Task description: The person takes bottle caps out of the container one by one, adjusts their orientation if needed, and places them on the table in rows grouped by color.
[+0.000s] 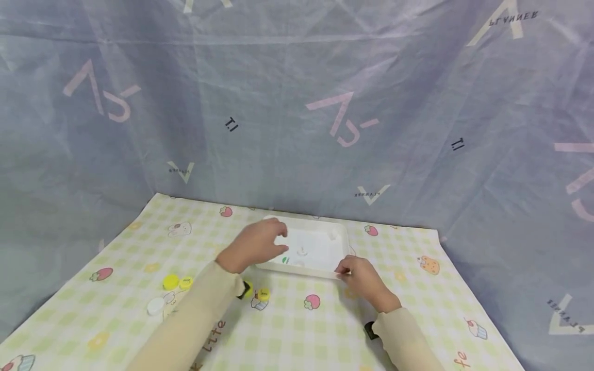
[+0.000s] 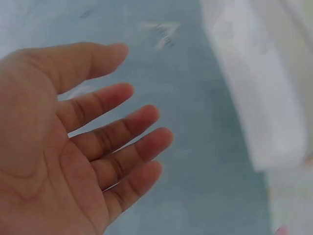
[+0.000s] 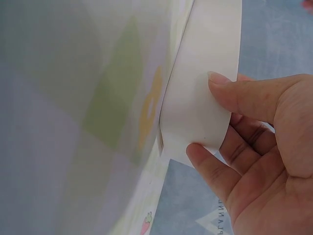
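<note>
A shallow white tray lies on the checked tablecloth at the middle of the table. My right hand pinches its near right corner; in the right wrist view the thumb lies on the tray rim with the fingers under it. My left hand hovers over the tray's left side. Its fingers are spread and relaxed and hold nothing, with the tray wall beside them. Inside the tray lie a few small pieces, one of them green.
Loose bottle caps lie on the cloth left of the tray: two yellow ones side by side, a white one, and a yellow one by my left sleeve. A grey-blue sheet closes off the back and sides.
</note>
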Motion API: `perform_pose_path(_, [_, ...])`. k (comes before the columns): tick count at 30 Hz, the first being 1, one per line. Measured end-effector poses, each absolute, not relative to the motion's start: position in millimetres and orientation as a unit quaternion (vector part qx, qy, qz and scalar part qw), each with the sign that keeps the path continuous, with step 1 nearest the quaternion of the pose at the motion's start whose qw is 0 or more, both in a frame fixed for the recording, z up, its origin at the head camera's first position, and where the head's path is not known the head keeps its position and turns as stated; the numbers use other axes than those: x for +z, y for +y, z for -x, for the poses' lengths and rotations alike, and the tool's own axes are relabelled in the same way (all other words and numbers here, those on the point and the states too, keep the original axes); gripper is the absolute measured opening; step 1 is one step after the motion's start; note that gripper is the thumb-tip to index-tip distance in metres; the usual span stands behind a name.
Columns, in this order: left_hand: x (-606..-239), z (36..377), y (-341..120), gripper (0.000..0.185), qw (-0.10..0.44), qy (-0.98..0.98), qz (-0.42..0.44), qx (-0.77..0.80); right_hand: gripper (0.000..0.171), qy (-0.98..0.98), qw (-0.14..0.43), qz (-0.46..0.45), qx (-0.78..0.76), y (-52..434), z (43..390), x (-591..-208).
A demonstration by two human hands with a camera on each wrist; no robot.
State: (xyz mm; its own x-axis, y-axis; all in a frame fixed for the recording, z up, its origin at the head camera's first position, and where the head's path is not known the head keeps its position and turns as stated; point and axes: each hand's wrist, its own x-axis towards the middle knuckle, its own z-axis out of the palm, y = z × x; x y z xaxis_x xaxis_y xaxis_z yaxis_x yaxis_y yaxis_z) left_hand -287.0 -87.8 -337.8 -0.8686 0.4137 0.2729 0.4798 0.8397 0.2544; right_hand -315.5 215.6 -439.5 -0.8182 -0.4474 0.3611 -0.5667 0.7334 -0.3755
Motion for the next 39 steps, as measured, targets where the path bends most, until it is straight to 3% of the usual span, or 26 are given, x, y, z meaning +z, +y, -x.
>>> perform_pose_path(5, [-364.8,317.1,-63.7,0.021,0.024,-0.954,0.24,-0.176,0.019,-0.924,0.124,-0.27,0.24,215.6,316.2,-440.2])
perform_pose_path(13, [-398.0,345.0,-54.1,0.026,-0.033,-0.957,0.226,-0.176,0.017,-0.922,0.129,-0.278,0.239,214.0,318.1,-437.6])
perform_pose_path(26, [-402.2,350.2,-47.9,0.023,-0.06,-0.957,0.214,-0.185,0.02,-0.917,0.145,-0.284,0.242,215.1,318.3,-441.3])
perform_pose_path(31, [-409.0,356.3,-45.0,0.009,-0.068,-0.961,0.197,-0.182,0.018,-0.915,0.142,-0.292,0.238,216.4,318.1,-440.8])
perform_pose_path(35, [-413.2,358.3,-44.3,0.038,-0.079,-0.961,0.187,-0.189,0.017,-0.914,0.141,-0.294,0.24,216.4,316.3,-440.0])
perform_pose_path(37, [-413.0,357.8,-45.1,0.04,-0.083,-0.96,0.186,-0.193,0.017,-0.915,0.139,-0.293,0.241,215.9,316.1,-439.5])
perform_pose_path(39, [-410.6,356.0,-46.7,0.031,-0.087,-0.959,0.186,-0.196,0.017,-0.916,0.134,-0.291,0.242,215.5,316.6,-439.5])
